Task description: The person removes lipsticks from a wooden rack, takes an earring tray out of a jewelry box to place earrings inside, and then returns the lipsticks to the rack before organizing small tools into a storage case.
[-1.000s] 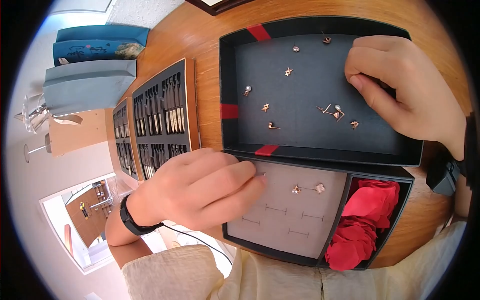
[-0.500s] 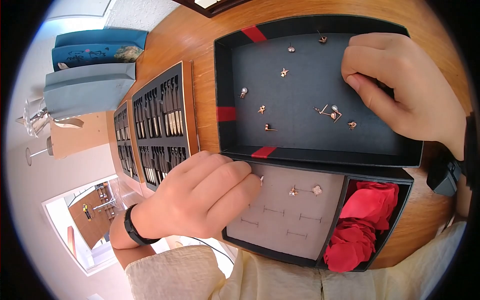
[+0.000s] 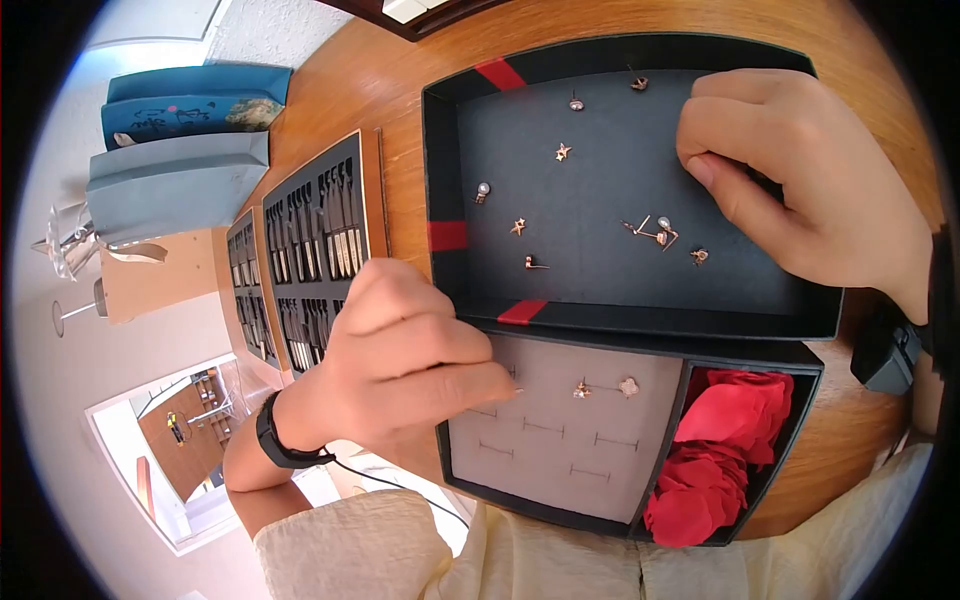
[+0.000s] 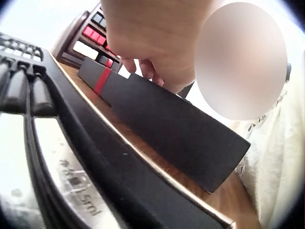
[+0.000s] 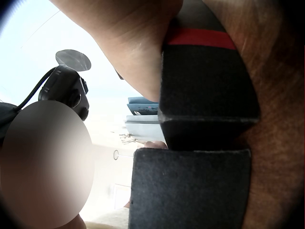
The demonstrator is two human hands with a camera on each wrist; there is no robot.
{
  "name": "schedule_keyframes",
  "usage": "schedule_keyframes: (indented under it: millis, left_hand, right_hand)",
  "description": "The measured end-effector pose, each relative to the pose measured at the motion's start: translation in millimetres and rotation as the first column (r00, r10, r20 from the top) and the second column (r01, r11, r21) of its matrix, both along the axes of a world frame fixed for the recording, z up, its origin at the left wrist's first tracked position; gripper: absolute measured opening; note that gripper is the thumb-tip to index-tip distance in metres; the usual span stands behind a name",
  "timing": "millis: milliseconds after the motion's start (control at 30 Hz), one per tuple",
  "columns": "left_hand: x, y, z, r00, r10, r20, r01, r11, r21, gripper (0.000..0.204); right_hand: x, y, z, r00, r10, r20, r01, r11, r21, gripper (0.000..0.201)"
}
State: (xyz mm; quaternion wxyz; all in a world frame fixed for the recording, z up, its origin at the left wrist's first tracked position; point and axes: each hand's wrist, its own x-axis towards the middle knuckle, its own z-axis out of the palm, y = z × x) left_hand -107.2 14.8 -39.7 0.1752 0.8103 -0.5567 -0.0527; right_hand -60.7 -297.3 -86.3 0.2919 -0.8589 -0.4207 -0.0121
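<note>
Over the left part of a grey jewellery pad (image 3: pixel 560 455) hangs my left hand (image 3: pixel 415 365). Its thumb and index finger pinch a tiny shiny earring (image 3: pixel 517 388), mostly hidden by the fingertips. A clover-shaped earring (image 3: pixel 628 387) and a smaller sparkling earring (image 3: pixel 582 390) sit in the pad near slits. My right hand (image 3: pixel 800 180), fingers loosely curled, lies over the right wall of a black box lid (image 3: pixel 580 270). Inside that lid are several loose earrings, among them a star earring (image 3: pixel 563 152), a pearl earring (image 3: pixel 483 190) and a tangled cluster (image 3: pixel 658 233).
Red fabric petals (image 3: pixel 735 415) fill the compartment right of the pad. Left of the lid stands an open case (image 3: pixel 375 190) of dark-capped vials in rows. Farther back are blue and grey paper bags (image 3: pixel 185 180). A dark-framed object (image 3: pixel 420 15) stands at the table's far side.
My left hand has turned and its fingertips have come lower over the pad, the small earring moving with them. My right hand keeps its place. The view has shifted slightly.
</note>
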Motion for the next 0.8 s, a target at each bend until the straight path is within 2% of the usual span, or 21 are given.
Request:
schedule_keyframes:
  millis: [33, 100, 200, 233, 300, 367, 433, 467, 567, 600, 667, 733, 800]
  left_hand:
    - [1, 1, -2, 1.000, 0.017, -0.025, -0.018, 0.999, -0.028, 0.020]
    - [3, 2, -5, 0.996, 0.037, -0.082, -0.041, 0.998, -0.039, 0.020]
    - [5, 3, -7, 0.985, 0.064, -0.159, -0.073, 0.996, -0.052, 0.019]
    - [6, 3, -8, 0.982, 0.072, -0.177, -0.084, 0.995, -0.056, 0.018]
    - [6, 2, -9, 0.984, 0.067, -0.166, -0.076, 0.996, -0.052, 0.018]
    - [8, 1, -6, 0.986, 0.062, -0.154, -0.070, 0.996, -0.048, 0.018]
    - [11, -3, 2, 0.999, -0.031, -0.009, 0.031, 0.999, 0.039, 0.022]
    - [9, -5, 5, 1.000, -0.030, -0.009, 0.030, 0.999, 0.040, 0.022]
    - [-1, -11, 15, 0.962, -0.159, 0.220, 0.125, 0.979, 0.162, 0.031]
    - [-3, -13, 18, 0.962, -0.159, 0.221, 0.124, 0.979, 0.162, 0.031]
    - [-8, -16, 23, 0.902, -0.211, 0.376, 0.109, 0.955, 0.274, 0.031]
    - [-13, -20, 30, 0.918, -0.164, 0.360, 0.071, 0.964, 0.256, 0.030]
    - [-15, -24, 30, 0.933, -0.118, 0.341, 0.035, 0.971, 0.238, 0.029]
  right_hand:
    - [-4, 4, 2, 1.000, 0.000, -0.001, 0.000, 1.000, 0.000, 0.007]
    - [-15, 15, 5, 0.991, -0.129, 0.022, 0.126, 0.988, 0.091, 0.007]
    - [-17, 17, 1, 0.984, -0.146, 0.104, 0.134, 0.984, 0.114, 0.007]
    - [-13, 12, 0, 0.984, -0.146, 0.102, 0.134, 0.984, 0.113, 0.007]
    - [1, -1, -2, 1.000, 0.011, 0.004, -0.011, 1.000, 0.008, 0.007]
    - [1, -2, -2, 1.000, 0.003, 0.003, -0.003, 1.000, -0.001, 0.007]
    - [0, -2, -2, 1.000, -0.007, 0.003, 0.007, 1.000, -0.010, 0.007]
    - [0, -1, -2, 1.000, -0.007, -0.008, 0.007, 1.000, -0.011, 0.007]
    - [0, -2, -1, 1.000, -0.010, -0.023, 0.010, 1.000, -0.022, 0.007]
    - [0, -3, 0, 1.000, -0.013, -0.027, 0.012, 0.999, -0.033, 0.007]
    - [0, -2, -1, 1.000, -0.013, -0.012, 0.013, 0.999, -0.030, 0.007]
    - [-4, 4, 3, 1.000, -0.015, 0.002, 0.015, 1.000, -0.026, 0.007]
    - [-14, 13, 8, 0.994, -0.102, 0.025, 0.100, 0.993, 0.061, 0.006]
